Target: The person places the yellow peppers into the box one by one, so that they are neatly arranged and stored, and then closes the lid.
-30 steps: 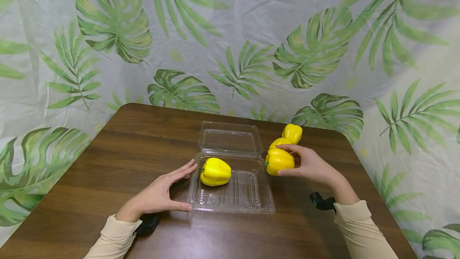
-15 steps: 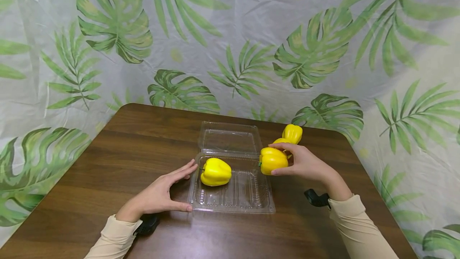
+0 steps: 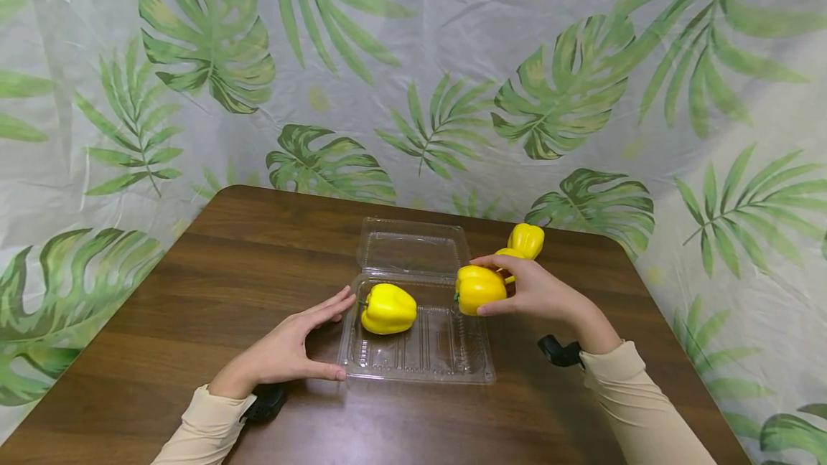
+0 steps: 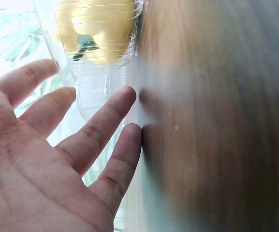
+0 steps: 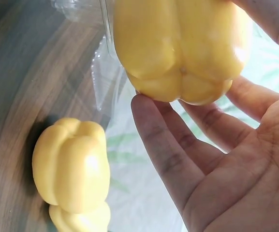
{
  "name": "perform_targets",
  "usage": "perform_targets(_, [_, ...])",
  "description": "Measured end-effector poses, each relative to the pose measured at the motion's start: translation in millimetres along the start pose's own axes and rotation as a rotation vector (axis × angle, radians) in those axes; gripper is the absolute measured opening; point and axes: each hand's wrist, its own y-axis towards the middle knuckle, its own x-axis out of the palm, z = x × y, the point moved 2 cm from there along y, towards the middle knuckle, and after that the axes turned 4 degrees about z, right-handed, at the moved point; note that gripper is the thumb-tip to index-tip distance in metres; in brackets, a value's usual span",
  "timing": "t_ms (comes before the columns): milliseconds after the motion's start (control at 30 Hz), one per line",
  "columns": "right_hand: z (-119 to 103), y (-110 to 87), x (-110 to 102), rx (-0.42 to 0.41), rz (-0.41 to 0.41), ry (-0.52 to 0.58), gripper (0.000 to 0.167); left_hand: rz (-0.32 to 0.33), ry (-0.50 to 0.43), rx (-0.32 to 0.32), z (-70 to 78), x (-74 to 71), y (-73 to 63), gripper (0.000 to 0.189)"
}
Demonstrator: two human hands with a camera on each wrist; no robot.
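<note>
My right hand (image 3: 539, 293) holds a yellow bell pepper (image 3: 479, 290) between thumb and fingers, over the right edge of a clear plastic clamshell container (image 3: 446, 372). In the right wrist view the held bell pepper (image 5: 178, 48) shows its lobed bottom end, with fingertips against it. Another yellow bell pepper (image 3: 388, 308) lies in the left part of the container's base, its stem toward the left. My left hand (image 3: 284, 346) is spread along the container's left side, thumb near the front corner; the left wrist view shows its fingers (image 4: 115, 106) extended beside the clear wall.
Two more yellow bell peppers stand behind my right hand, the far pepper (image 3: 526, 240) near the table's back edge and the nearer pepper (image 3: 510, 253) partly hidden. The container's open lid (image 3: 413, 250) lies back on the brown wooden table (image 3: 291, 235). A leaf-patterned sheet (image 3: 439, 34) hangs behind.
My right hand has carried the bell pepper leftward, from beside the container to over its right edge. The left hand and the pepper in the container have stayed put.
</note>
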Motion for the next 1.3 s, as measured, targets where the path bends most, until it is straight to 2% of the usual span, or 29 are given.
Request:
perform_targets(433, [-9.8, 6.8, 2.0, 0.016, -0.049, -0.038, 0.076, 0.003, 0.000, 0.002, -0.5, -0.1, -0.1, 0.110])
perform_targets(967, [-19.6, 20.4, 4.7, -0.009, -0.100, -0.108, 0.077, 0.003, -0.002, 0.004, -2.6, 0.5, 0.1, 0.110])
perform_targets(1300, [-25.0, 26.2, 12.0, -0.035, -0.123, -0.103, 0.077, 0.005, 0.003, 0.010, -0.9, 1.0, -0.1, 0.110])
